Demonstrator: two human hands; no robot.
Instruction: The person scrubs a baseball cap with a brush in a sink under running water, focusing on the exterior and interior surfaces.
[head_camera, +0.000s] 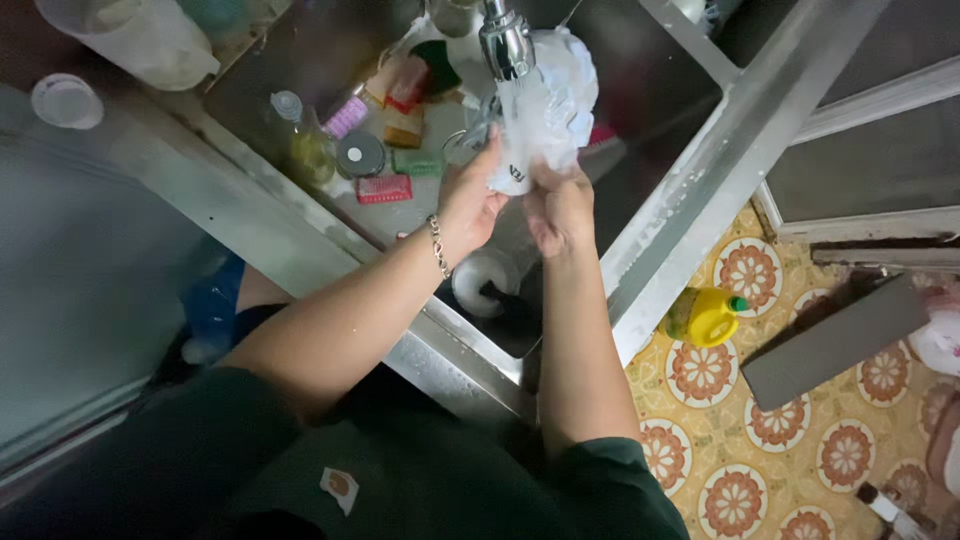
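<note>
**Glass under the tap**

While water runs from the tap (506, 42), I see the clear glass (528, 130) held right beneath it, above the steel sink (690, 170). My left hand (470, 200) grips its side with fingers curled round it; my right hand (560, 208) clasps its base. Sponges (412, 80), a small bottle (305, 140) and a red brush (384, 189) lie further left in the sink. A yellow bottle (705, 315) stands on the patterned floor (790, 440).

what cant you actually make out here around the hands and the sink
Head view only:
- The white crumpled thing under the tap: blur and running water leave unclear what it is.
- Left hand and right hand: the fingers curl around it, so the grip is hidden.
- Sink bottom: the arms cover it, and it is dark.
- Small items behind the clear bottle: too small and blurred to identify.
- Tap: cut off by the top edge.
</note>
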